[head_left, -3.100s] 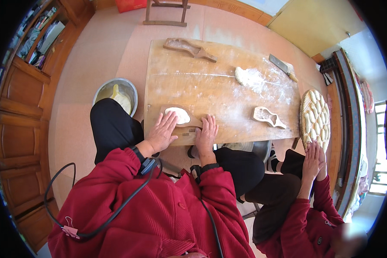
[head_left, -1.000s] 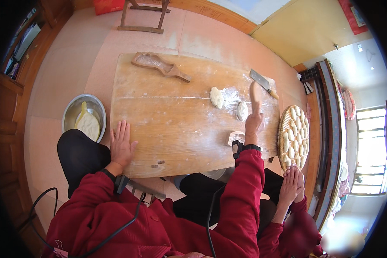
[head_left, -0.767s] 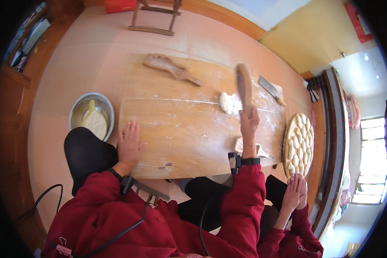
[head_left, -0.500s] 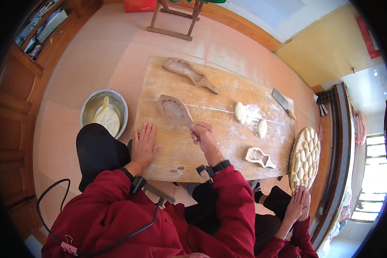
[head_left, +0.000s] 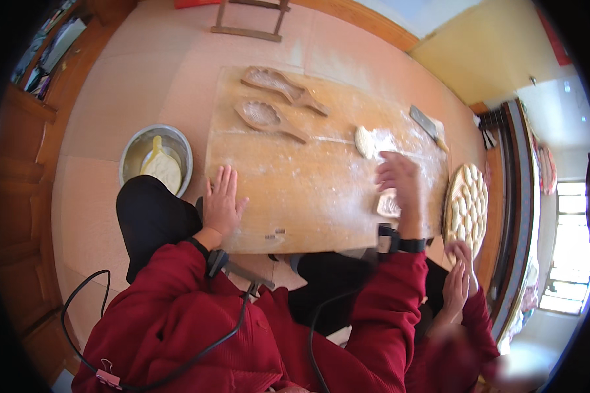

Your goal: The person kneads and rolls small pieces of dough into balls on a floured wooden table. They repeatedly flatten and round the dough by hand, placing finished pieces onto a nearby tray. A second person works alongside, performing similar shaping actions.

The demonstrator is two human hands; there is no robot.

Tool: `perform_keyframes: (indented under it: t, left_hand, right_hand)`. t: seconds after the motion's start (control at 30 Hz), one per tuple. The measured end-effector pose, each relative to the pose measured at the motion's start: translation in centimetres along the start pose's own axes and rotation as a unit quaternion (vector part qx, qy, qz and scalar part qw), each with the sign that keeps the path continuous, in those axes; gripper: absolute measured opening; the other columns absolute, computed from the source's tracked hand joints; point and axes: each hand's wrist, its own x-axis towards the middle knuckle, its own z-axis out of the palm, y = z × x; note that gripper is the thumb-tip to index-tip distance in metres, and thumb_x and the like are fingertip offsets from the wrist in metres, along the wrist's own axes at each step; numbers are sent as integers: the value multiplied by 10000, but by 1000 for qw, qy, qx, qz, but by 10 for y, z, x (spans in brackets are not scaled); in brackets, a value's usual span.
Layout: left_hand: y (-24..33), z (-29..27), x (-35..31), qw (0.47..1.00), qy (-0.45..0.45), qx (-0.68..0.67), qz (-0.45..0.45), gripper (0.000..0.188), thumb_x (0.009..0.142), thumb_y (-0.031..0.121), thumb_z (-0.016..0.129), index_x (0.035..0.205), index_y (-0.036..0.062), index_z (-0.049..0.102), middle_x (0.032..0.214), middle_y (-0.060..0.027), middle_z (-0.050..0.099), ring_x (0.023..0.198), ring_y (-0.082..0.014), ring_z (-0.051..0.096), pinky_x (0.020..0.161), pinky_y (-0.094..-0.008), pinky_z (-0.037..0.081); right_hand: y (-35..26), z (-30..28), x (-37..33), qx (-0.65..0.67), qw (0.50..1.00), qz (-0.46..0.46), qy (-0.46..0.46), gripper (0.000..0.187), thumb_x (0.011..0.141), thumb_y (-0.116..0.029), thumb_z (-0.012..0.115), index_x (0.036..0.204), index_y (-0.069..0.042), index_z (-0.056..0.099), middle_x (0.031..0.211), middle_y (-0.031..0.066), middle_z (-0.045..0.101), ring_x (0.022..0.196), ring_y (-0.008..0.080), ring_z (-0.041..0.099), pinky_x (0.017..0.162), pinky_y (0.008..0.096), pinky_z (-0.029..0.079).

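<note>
The left hand laid flat; the right hand extended forward.
The left palm is rested near the left edge of the table, fingers straight, thumb spread. The blurred right hand, fingers turned leftward, is held near a dough piece, partly covering the pale mould; whether anything is gripped cannot be told. The round-headed mould, gripped by its handle in the preceding frame, is now found set down beside the long mould.
</note>
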Motion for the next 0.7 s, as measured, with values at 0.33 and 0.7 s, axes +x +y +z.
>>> perform_keyframes:
  t: [0.33, 0.7]
  left_hand:
    - [-7, 14, -2, 999, 25, 6, 19, 688, 949, 350, 528, 1496, -1, 302, 1591, -157, 250, 1484, -315, 196, 1179, -533, 155]
    - [-2, 8, -1, 1000, 8, 20, 7, 695, 939, 387, 507, 1482, -6, 325, 1567, -187, 287, 1476, -332, 216, 1174, -549, 152]
  right_hand:
    - [146, -86, -177, 174, 976, 90, 96, 302, 979, -256, 528, 952, 29, 625, 732, 111, 655, 515, 168, 625, 398, 282, 505]
    - [340, -92, -95, -409, 908, -39, 81, 480, 816, -36, 617, 1291, -36, 544, 1149, 214, 606, 978, 350, 621, 778, 442, 535]
